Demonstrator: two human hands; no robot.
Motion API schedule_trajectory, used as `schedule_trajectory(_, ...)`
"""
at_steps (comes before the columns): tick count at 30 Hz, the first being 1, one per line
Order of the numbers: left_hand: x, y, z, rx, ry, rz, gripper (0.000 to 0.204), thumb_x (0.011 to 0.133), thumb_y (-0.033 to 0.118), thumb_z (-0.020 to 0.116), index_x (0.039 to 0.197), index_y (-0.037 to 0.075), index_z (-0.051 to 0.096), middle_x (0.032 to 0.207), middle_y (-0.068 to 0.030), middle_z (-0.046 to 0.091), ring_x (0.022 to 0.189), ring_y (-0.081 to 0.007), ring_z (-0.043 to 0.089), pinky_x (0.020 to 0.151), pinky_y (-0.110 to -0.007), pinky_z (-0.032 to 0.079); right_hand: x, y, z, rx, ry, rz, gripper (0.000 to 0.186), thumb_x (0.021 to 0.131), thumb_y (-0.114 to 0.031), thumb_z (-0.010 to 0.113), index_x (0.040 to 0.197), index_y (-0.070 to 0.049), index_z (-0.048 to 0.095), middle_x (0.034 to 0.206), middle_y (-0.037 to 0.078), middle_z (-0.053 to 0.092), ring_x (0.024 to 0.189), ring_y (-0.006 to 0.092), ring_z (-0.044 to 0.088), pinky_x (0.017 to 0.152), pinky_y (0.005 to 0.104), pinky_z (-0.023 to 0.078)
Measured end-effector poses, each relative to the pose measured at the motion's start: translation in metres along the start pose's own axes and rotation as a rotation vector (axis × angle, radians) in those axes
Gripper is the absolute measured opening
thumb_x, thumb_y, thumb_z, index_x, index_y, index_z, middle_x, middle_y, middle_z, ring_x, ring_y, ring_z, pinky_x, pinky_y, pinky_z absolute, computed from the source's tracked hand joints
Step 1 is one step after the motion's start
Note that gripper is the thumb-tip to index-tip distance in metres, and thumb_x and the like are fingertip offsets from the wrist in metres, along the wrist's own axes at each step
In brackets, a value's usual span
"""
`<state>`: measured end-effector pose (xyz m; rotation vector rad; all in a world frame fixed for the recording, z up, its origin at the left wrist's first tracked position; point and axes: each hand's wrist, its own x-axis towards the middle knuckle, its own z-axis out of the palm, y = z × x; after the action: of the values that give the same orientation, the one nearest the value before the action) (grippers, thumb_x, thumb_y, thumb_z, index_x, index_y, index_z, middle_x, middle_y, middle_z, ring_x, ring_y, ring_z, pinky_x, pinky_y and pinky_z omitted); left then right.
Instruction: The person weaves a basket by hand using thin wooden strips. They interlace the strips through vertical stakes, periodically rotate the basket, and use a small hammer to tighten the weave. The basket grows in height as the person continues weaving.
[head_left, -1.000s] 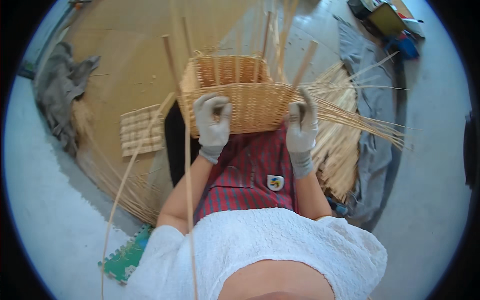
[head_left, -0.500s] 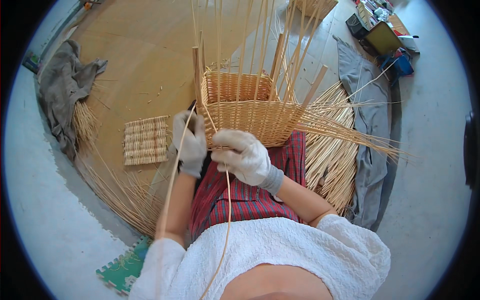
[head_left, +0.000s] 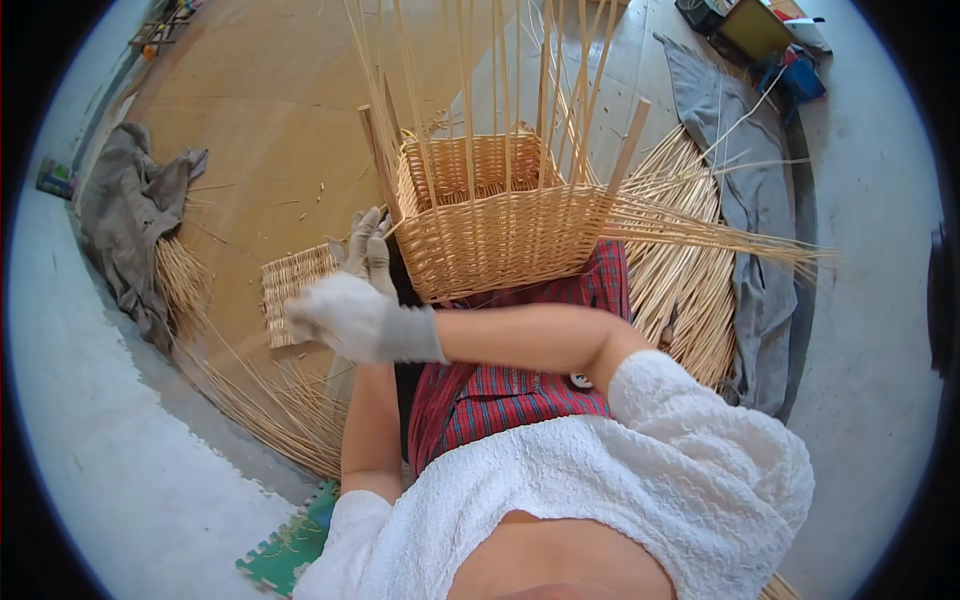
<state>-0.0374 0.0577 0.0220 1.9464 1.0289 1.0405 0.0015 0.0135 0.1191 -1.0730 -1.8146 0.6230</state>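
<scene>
A half-woven wicker basket (head_left: 505, 245) rests on my lap with tall upright stakes rising from its walls. Wooden posts stand at its corners. At its left front corner is my left hand (head_left: 368, 250), gloved and partly covered by my other hand. Its fingers point upward and close around a pale wicker strand (head_left: 395, 228), of which a short piece shows beside the corner. My right hand (head_left: 345, 315), also gloved, crosses in front of my left forearm, away from the basket. Its fingers look curled but are blurred, and what they hold cannot be made out.
A small woven panel (head_left: 290, 290) lies on the floor behind my hands. Loose strands spread out at left (head_left: 275, 410), near a grey cloth (head_left: 125, 215). On the right, a strand pile (head_left: 690, 300) lies on another grey cloth (head_left: 755, 270). Long strands stick out from the basket's right side.
My right hand has swung left from the basket's front across my left forearm. The long strand hanging over my lap no longer shows. The basket looks slightly turned.
</scene>
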Motion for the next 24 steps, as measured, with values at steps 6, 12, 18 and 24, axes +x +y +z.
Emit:
schedule_trajectory(6,0.040,-0.072,0.012,-0.018,0.216,-0.125,0.036,0.102,0.029,0.065,0.123,0.000,0.062,0.112,-0.0086,0.069,0.111,-0.0195,0.062,0.100,-0.034,0.049,0.112,0.018,-0.094,-0.362,0.087,-0.200,0.023,0.082,-0.010,0.062,0.103,-0.018,0.068,0.083,0.006,0.071,0.079,0.0280,0.071,0.068,0.0376,0.055)
schedule_trajectory(12,0.080,-0.010,0.000,-0.524,-0.188,-0.275,0.020,0.100,0.012,0.067,0.115,-0.001,0.064,0.103,-0.0066,0.069,0.091,-0.0117,0.064,0.082,-0.025,0.052,0.126,0.048,-0.172,-0.700,0.143,0.182,0.021,0.094,-0.015,0.056,0.113,-0.011,0.064,0.089,0.013,0.073,0.081,0.0308,0.072,0.072,0.0431,0.056)
schedule_trajectory(18,0.052,-0.024,0.008,-0.527,-0.121,-0.153,0.030,0.103,0.018,0.064,0.123,-0.003,0.062,0.108,-0.0071,0.068,0.099,-0.0169,0.067,0.093,-0.029,0.051,0.115,0.041,-0.169,-0.751,0.147,0.212,0.021,0.097,-0.016,0.052,0.113,-0.007,0.062,0.092,0.017,0.073,0.085,0.0359,0.072,0.072,0.0463,0.056)
schedule_trajectory(24,0.029,0.025,0.005,-0.395,-0.200,-0.119,0.036,0.094,0.008,0.072,0.128,0.000,0.062,0.135,-0.0090,0.061,0.121,-0.0188,0.059,0.106,-0.032,0.046,0.100,0.050,-0.177,-0.711,0.181,0.276,0.022,0.100,-0.020,0.052,0.115,-0.008,0.061,0.095,0.017,0.073,0.089,0.0371,0.072,0.074,0.0466,0.057)
